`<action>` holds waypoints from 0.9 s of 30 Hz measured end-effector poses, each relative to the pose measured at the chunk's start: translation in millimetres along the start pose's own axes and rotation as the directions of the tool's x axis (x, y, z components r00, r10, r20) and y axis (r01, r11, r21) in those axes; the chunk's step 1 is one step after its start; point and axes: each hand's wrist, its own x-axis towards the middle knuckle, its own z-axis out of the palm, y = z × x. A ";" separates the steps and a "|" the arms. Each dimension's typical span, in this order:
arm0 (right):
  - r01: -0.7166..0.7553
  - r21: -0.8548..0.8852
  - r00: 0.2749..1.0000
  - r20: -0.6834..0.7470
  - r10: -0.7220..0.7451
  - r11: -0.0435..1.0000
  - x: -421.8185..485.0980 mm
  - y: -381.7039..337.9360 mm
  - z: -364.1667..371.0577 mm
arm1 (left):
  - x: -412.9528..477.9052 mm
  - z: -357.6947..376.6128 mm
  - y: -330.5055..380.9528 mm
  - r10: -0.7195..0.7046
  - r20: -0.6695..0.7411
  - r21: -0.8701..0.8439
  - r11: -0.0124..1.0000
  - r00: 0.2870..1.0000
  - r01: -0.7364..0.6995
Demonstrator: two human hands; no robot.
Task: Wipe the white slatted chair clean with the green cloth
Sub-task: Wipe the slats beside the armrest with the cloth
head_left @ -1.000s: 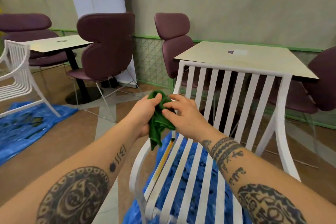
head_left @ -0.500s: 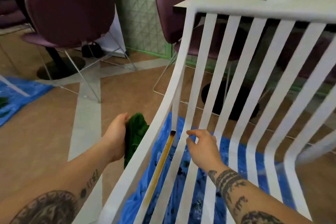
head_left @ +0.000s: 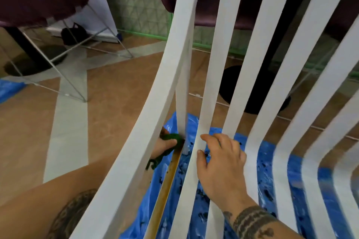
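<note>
White slatted chair (head_left: 239, 75) is seen close up, standing on the blue sheet (head_left: 196, 186) spread over the floor, presumably so drips are caught. Its slats run long and narrow, rising from the seat near the camera up and away toward the top of the frame, curving as they climb.

Green cloth (head_left: 171, 137) is bunched in the left hand (head_left: 163, 146), fingers clamped on it, and is pressed low against the thin upright (head_left: 182, 103) behind the outer rail (head_left: 153, 122). A tail of cloth is left dangling below the hand. It seems the base of that upright, beside a brownish-stained slat (head_left: 167, 188), is being scrubbed.

The right hand (head_left: 219, 163) is laid on the seat slats, fingers spread apart and gripping nothing, likely so the chair is steadied against the push.
</note>
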 end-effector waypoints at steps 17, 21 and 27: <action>-0.017 -0.027 0.999 -0.030 0.016 0.999 2.3 0.7 8.9 | 39.2 36.9 -2.4 -0.015 -0.078 0.057 0.998 0.997 0.020; -0.016 -0.030 1.000 -0.019 0.016 0.999 1.7 1.9 7.7 | 38.2 36.3 -0.3 -0.018 -0.079 0.055 0.998 0.997 0.023; -0.029 -0.034 1.000 -0.005 0.029 0.999 2.3 1.4 6.9 | 33.4 33.2 0.6 -0.030 -0.060 0.071 0.997 0.998 0.035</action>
